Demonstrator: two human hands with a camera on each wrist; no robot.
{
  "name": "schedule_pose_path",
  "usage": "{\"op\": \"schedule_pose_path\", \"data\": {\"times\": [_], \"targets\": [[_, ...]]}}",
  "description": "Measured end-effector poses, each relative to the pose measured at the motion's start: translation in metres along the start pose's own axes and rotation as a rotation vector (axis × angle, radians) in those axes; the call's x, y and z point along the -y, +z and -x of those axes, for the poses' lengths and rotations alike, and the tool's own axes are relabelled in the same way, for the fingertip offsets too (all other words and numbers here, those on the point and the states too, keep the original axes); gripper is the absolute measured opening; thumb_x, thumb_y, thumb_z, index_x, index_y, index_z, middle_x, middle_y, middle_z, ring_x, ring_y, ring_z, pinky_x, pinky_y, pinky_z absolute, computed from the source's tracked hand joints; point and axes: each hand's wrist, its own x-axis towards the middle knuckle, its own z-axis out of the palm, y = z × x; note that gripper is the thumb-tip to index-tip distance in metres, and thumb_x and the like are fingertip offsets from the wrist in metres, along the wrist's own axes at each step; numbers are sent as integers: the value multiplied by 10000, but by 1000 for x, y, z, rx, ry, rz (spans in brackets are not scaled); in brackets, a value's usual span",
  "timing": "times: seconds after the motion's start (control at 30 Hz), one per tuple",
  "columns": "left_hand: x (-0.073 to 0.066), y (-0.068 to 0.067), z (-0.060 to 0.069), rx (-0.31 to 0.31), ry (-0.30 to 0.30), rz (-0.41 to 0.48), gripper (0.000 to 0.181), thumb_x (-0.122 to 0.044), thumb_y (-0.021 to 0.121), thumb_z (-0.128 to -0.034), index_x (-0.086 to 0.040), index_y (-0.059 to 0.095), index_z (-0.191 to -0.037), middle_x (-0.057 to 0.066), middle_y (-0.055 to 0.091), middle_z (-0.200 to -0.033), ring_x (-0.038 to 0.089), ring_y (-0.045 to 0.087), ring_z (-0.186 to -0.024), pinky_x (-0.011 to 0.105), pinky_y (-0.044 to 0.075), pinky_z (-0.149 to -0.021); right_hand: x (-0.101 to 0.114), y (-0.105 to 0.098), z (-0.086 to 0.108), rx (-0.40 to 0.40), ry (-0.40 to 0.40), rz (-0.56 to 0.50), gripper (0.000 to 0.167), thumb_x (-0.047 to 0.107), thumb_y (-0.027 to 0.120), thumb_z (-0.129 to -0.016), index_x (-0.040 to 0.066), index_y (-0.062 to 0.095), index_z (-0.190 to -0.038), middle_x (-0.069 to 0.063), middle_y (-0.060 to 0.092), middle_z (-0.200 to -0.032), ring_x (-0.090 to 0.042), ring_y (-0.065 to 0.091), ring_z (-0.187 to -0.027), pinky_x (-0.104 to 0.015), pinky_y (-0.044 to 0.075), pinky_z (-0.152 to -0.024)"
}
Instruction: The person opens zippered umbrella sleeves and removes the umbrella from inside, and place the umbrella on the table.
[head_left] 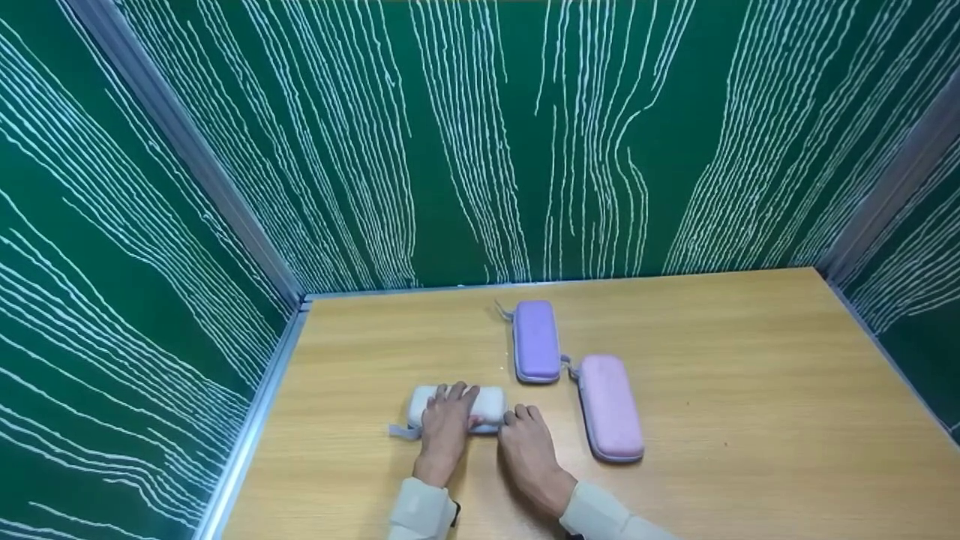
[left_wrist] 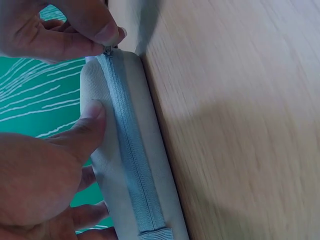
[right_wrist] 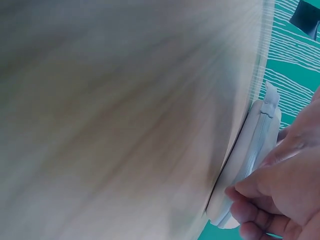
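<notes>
A white zip-up pencil case [head_left: 491, 403] lies sideways on the table, its grey zipper [left_wrist: 131, 150] facing the person. My left hand [head_left: 447, 426] holds it from above, with the thumb on the near side and the fingers over the top. At the case's right end, my right hand [head_left: 531, 450] pinches the small metal zipper pull [left_wrist: 107, 50] between thumb and finger. In the left wrist view the zipper looks closed along the side that shows. A grey fabric loop [head_left: 405, 431] sticks out at the left end.
A purple case [head_left: 535, 339] lies behind the white one, near the back of the wooden table [head_left: 750, 450]. To the right of my right hand is a pink case [head_left: 611, 409]. Green walls [head_left: 465, 150] with white lines surround the table.
</notes>
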Motion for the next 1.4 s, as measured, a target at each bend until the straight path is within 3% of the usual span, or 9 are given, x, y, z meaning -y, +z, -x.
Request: {"op": "schedule_pose_path", "data": {"times": [0.3,0.47,1.0,1.4], "targets": [[-2,2,0,-51,12,-120,539,-370,842,-758,-196,754,-1261,10,731,-1214,289,663,-1128,447,601,-866,2,1,0,-67,-6,47,114,118,739,-802,105,741,-689,-21,631,-726,-224,532,-746,-345,438,-749],[-2,2,0,-45,20,-102,539,-354,848,-771,-180,754,-1272,29,728,-1217,308,660,-1128,452,598,-865,4,-2,-1,-5,1,30,63,74,752,-799,81,747,-736,-28,645,-737,-224,527,-738,-343,440,-738],[1,3,-2,-16,21,-60,566,-362,827,-777,-167,747,-1302,55,715,-1238,323,646,-1130,468,599,-830,12,-2,-6,35,7,1,25,42,787,-777,61,773,-785,-41,670,-754,-221,535,-733,-338,447,-728],[-2,2,-4,-13,17,-92,563,-365,838,-756,-179,752,-1280,49,732,-1205,312,663,-1085,442,599,-799,18,0,-10,50,0,16,35,82,804,-785,74,781,-810,-28,668,-751,-209,530,-740,-335,430,-723]]}}
